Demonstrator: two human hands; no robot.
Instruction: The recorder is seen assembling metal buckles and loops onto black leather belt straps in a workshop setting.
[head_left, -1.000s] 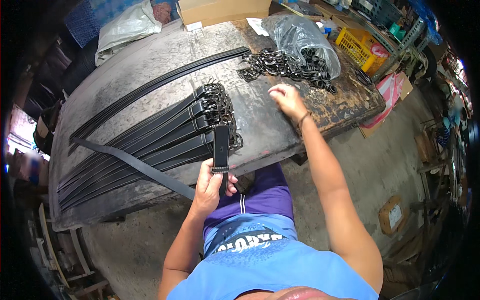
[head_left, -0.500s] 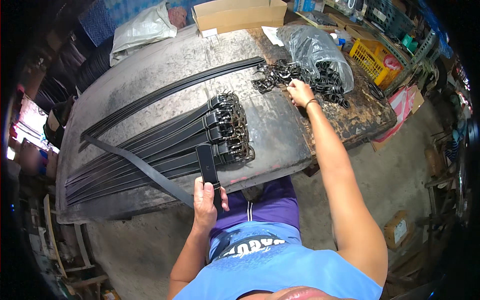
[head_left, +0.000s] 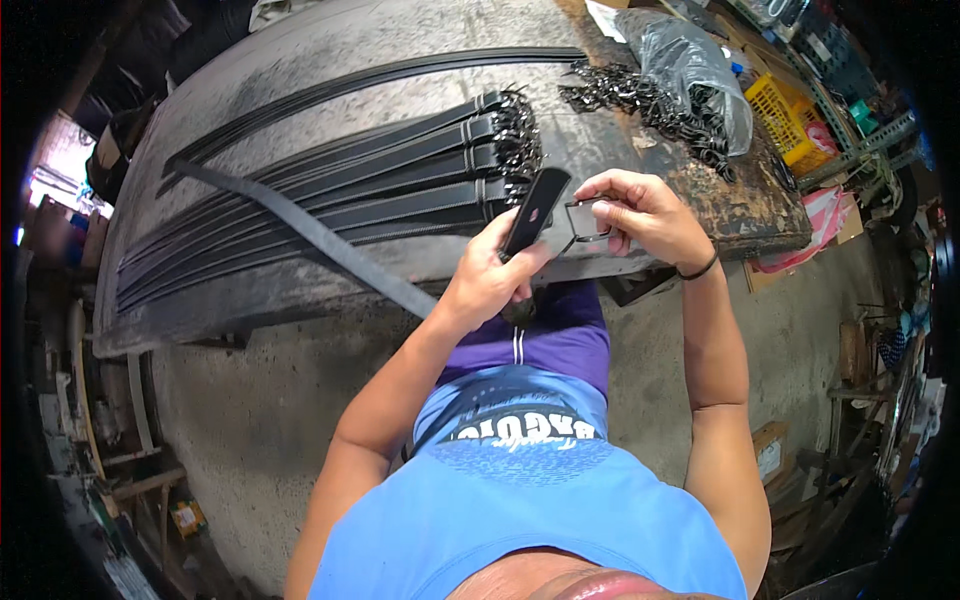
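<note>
My left hand is closed around one end of a black belt strap, whose tip points up and to the right. The strap's long tail runs back to the left across the table. In my right hand a dark metal buckle frame is pinched between thumb and fingers, beside the strap end. Whether buckle and strap touch is hard to make out. Behind my hands lies a bundle of black belts with metal buckles gathered at their right ends.
A stack of thin black straps lies farther back on the worn table. Loose buckles are heaped at the right beside a clear plastic bag. Past them stands a yellow crate.
My right hand has come back from the buckle pile with a buckle, close to my left hand. The left hand has raised and tilted the strap end rightward. The view has shifted.
</note>
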